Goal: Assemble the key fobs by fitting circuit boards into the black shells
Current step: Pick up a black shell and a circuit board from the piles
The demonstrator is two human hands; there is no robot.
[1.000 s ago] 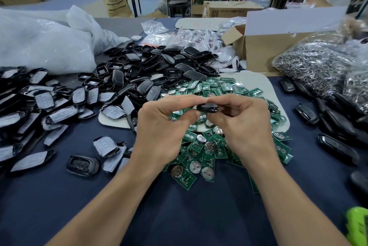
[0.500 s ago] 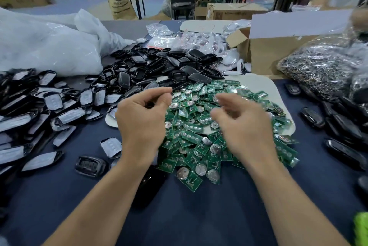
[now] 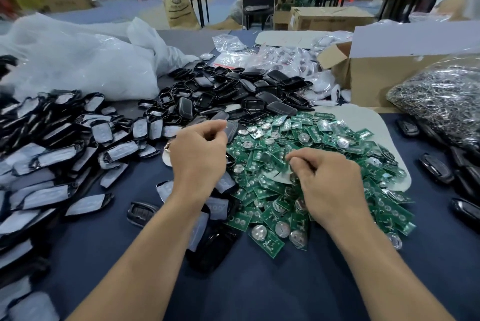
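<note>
A heap of green circuit boards (image 3: 324, 139) with coin cells lies on a white tray (image 3: 363, 118) mid-table. Behind it is a pile of empty black shells (image 3: 233, 94). My left hand (image 3: 200, 154) hovers at the near edge of that pile, fingers loosely curled, fingertips beside a black shell (image 3: 232, 129), holding nothing I can see. My right hand (image 3: 324, 180) is down on the boards, thumb and curled fingers pinching a board in the heap. A closed black fob (image 3: 213, 245) lies on the cloth by my left forearm.
Film-covered shell halves (image 3: 52, 154) are spread along the left. More black fobs (image 3: 436, 167) lie at the right. A cardboard box (image 3: 376, 79), a bag of metal rings (image 3: 441, 97) and a white plastic bag (image 3: 78, 61) stand behind. The blue cloth (image 3: 259, 281) shows near me.
Both hands held one black fob together a second ago. They have let go and parted: the left moved toward the shells, the right dropped onto the boards. The fob now lies by my left forearm.
</note>
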